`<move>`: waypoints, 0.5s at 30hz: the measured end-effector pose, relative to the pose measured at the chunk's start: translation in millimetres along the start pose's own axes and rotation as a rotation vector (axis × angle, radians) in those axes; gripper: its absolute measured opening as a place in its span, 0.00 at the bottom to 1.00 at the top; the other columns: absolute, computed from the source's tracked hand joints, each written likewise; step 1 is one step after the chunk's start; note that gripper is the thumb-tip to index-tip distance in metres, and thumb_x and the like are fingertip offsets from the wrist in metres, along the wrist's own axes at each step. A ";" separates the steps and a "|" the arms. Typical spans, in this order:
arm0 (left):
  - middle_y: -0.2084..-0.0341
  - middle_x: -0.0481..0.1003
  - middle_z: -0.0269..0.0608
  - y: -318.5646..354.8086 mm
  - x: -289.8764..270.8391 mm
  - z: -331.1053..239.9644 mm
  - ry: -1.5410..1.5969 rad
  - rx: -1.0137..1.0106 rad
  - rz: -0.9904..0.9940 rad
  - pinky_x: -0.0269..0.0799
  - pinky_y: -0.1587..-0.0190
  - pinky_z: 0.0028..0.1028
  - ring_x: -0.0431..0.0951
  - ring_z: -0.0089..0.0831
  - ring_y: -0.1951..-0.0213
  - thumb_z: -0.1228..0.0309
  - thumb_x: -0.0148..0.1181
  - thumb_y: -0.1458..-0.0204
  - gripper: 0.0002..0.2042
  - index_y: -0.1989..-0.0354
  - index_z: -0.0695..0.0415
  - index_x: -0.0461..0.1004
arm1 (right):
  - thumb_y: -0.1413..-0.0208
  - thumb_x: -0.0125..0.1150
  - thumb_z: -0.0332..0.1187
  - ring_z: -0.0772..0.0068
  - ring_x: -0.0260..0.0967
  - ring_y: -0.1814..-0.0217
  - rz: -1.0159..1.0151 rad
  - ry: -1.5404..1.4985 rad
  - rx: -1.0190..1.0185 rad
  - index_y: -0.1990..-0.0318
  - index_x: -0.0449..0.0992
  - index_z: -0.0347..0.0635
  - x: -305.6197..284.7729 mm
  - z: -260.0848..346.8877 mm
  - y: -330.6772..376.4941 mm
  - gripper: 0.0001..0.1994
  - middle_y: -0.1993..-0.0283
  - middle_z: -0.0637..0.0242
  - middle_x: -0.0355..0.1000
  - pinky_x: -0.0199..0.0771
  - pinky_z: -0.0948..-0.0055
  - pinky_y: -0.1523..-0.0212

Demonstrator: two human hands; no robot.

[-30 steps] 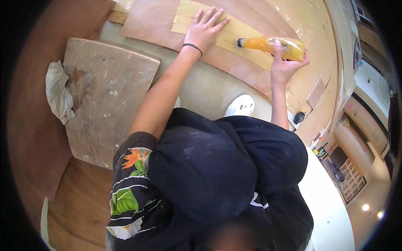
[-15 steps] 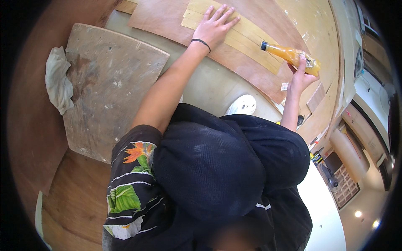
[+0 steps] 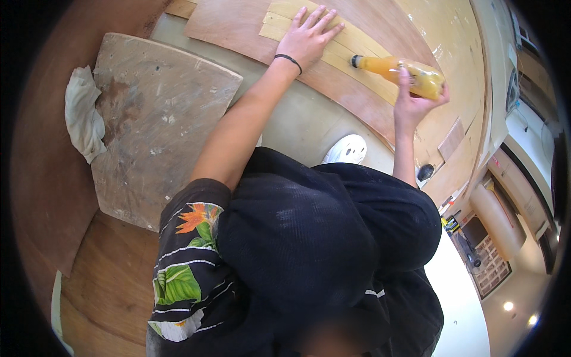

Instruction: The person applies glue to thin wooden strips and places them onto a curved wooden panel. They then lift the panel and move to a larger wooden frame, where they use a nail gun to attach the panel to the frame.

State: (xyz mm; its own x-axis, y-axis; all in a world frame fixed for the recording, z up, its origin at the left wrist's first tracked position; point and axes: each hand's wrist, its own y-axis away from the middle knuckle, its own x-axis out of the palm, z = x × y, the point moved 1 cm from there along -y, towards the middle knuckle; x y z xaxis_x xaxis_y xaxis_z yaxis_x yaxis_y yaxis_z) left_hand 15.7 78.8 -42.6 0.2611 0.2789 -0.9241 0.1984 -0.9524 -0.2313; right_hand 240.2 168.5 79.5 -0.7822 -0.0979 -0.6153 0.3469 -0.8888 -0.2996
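Since the earlier frame, the glue bottle (image 3: 397, 70) has shifted left along the pale wood strips (image 3: 351, 50), nozzle pointing left. Right hand (image 3: 416, 98) grips the bottle's rear end, fingers wrapped closed around it, forearm raised. Left hand (image 3: 309, 37) lies flat, fingers spread, pressing the strips onto the plywood sheet (image 3: 238, 30), arm extended.

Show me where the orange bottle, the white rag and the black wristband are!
orange bottle (image 3: 397, 72): head view, on the middle of its body.
white rag (image 3: 83, 114): head view, on the middle of the crumpled cloth.
black wristband (image 3: 289, 59): head view, on the band across the left wrist.
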 end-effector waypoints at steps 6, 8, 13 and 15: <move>0.27 0.61 0.34 -0.2 0.1 -0.1 -0.020 0.000 -0.001 0.48 0.25 0.50 0.58 0.36 0.26 0.70 0.54 0.42 0.27 0.32 0.37 0.69 | 0.48 0.80 0.37 0.59 0.72 0.46 0.061 0.281 -0.253 0.35 0.48 0.41 -22.5 7.8 11.3 0.44 0.46 0.52 0.65 0.75 0.60 0.46; 0.27 0.61 0.33 -0.3 1.2 -0.1 -0.013 -0.007 0.008 0.47 0.24 0.50 0.58 0.35 0.26 0.70 0.54 0.42 0.28 0.31 0.36 0.68 | 0.49 0.80 0.36 0.59 0.74 0.48 0.065 0.215 -0.204 0.35 0.49 0.41 -24.8 13.0 10.1 0.44 0.47 0.52 0.66 0.76 0.60 0.48; 0.28 0.62 0.41 0.4 0.4 2.0 0.099 0.023 -0.030 0.50 0.26 0.50 0.57 0.41 0.26 0.69 0.53 0.43 0.26 0.33 0.43 0.70 | 0.50 0.81 0.36 0.57 0.78 0.54 0.120 0.611 -0.479 0.35 0.49 0.41 2.1 27.3 1.5 0.45 0.50 0.52 0.71 0.79 0.62 0.53; 0.28 0.61 0.44 0.5 -0.3 2.6 0.143 0.025 -0.002 0.50 0.26 0.50 0.56 0.43 0.26 0.69 0.53 0.45 0.28 0.32 0.45 0.69 | 0.50 0.81 0.36 0.56 0.79 0.55 0.241 0.346 -0.351 0.35 0.49 0.41 7.5 22.8 -3.0 0.45 0.51 0.52 0.71 0.80 0.62 0.54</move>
State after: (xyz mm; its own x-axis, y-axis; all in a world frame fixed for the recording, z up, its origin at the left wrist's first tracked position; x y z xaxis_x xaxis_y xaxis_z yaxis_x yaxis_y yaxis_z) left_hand 13.3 77.9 -43.2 0.3932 0.2937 -0.8713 0.1758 -0.9541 -0.2423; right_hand 221.5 160.2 92.4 -0.4639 -0.0747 -0.8827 0.6932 -0.6511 -0.3092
